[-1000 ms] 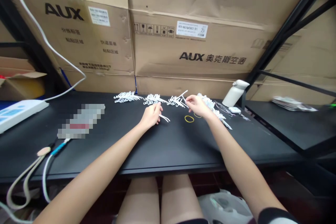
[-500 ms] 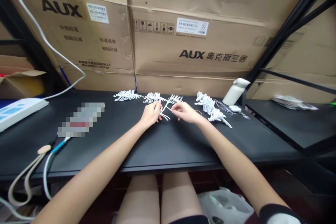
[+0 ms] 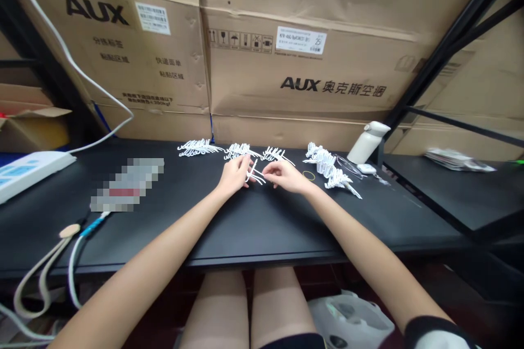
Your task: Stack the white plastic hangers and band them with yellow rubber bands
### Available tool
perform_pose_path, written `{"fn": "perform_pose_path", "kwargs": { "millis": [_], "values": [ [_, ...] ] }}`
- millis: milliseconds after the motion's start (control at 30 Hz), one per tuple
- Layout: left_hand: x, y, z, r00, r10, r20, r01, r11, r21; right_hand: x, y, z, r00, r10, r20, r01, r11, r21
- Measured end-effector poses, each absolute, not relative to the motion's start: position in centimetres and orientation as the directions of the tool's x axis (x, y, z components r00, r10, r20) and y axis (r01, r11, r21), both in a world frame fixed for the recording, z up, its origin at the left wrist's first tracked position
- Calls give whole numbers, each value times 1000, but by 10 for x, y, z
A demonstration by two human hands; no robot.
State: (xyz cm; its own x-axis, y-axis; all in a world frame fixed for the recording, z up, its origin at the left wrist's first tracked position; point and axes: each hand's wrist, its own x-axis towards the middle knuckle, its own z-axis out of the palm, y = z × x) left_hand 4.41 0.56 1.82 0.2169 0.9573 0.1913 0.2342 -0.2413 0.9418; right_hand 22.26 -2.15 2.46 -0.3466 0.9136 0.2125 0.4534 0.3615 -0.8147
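Note:
A small branched piece of thin white strips (image 3: 254, 173) is held between my hands over the black table. My left hand (image 3: 234, 176) is closed round its left side, and the fingers partly hide it. With thumb and fingertips pinched, my right hand (image 3: 283, 176) grips the end of a strip on the right. Just beyond my hands lie similar white branched pieces: one at the left (image 3: 200, 147), one in the middle (image 3: 239, 151) and one behind my right hand (image 3: 275, 154). A longer heap of white strips (image 3: 327, 166) lies to the right.
A yellow rubber band (image 3: 308, 175) lies beside my right wrist. Farther right are a white bottle (image 3: 368, 142) and a small white case (image 3: 366, 169). At left are a blurred-out flat object (image 3: 126, 185) with a cord and a white power strip (image 3: 35, 174). Cardboard (image 3: 303, 92) stands behind.
The strip pinched in my right hand has dropped from a raised slant to lower beside the others. My right hand has shifted slightly left; the rubber band shows more.

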Motion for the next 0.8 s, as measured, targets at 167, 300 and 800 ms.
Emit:
{"fn": "perform_pose_path", "kwargs": {
  "millis": [167,300,800],
  "values": [
    [43,9,15,247,963,109,214,-164,963,224,-21,27,-286,926,248,493,364,-791],
    [43,11,13,254,962,103,219,-161,962,220,-24,28,-347,916,201,454,352,-819],
    [42,9,16,194,967,164,268,-213,939,224,-25,35,-282,945,167,413,277,-867]
  ]
}}
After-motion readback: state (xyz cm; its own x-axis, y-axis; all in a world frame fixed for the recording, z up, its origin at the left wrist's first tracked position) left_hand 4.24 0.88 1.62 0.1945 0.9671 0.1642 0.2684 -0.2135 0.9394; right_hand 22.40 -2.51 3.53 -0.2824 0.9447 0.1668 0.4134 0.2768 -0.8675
